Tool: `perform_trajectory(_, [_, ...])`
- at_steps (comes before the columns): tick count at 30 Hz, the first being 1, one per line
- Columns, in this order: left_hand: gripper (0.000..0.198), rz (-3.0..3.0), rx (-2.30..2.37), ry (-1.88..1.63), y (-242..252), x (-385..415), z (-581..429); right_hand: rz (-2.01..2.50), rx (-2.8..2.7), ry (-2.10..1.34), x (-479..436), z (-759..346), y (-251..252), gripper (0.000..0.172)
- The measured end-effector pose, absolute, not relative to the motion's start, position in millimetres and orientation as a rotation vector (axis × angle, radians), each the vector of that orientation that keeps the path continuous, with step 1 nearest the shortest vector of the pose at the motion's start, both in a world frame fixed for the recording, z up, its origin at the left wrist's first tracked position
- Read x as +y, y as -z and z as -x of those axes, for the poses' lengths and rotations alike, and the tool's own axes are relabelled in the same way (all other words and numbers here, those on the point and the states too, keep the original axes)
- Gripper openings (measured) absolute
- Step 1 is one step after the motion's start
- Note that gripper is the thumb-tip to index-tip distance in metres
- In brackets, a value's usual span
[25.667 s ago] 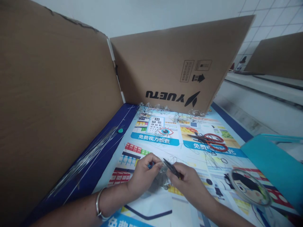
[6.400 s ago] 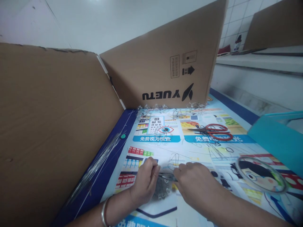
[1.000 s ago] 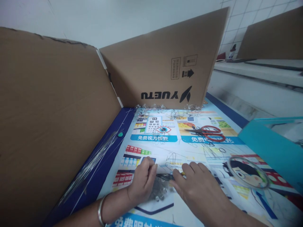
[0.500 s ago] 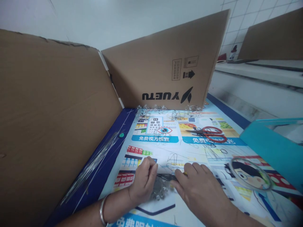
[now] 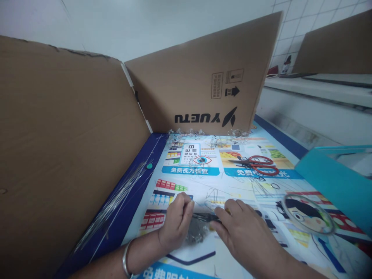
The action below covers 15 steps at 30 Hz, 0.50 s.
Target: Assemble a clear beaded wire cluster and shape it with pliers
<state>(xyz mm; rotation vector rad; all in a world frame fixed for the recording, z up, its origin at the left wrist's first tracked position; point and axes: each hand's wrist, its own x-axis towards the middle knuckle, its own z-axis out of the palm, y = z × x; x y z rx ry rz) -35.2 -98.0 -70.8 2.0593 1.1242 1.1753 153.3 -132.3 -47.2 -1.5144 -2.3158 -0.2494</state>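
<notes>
My left hand [image 5: 177, 221], with a silver bangle on its wrist, is closed low in the middle of the head view. Whatever lies inside its fingers is hidden. My right hand [image 5: 244, 228] is closed around dark long-nosed pliers [image 5: 205, 217]; their jaws point left and reach to the left fingers. Thin wire [image 5: 200, 204] shows faintly between the hands. Just below the pliers is a clump of clear, shiny pieces [image 5: 197, 232], blurred, and I cannot tell whether it hangs or lies on the printed sheet [image 5: 200, 186].
Red-handled scissors [image 5: 263, 164] lie beyond my right hand. A bundle of straight wires [image 5: 116, 201] rests on the left edge near a green disc [image 5: 149, 166]. Cardboard panels [image 5: 203, 77] stand behind and left. At right are a clear round ring [image 5: 331, 226] and a turquoise box [image 5: 334, 174].
My right hand and the pliers have shifted very slightly. The clear clump under them has moved a little and looks more blurred. My left hand has stayed put.
</notes>
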Motion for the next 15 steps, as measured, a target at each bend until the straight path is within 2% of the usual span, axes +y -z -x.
perform_trajectory(15, [0.017,-2.097,1.122,-1.149,70.2,-96.4,35.6,1.501,-2.312,0.338,-131.6,-151.4,48.8,0.006])
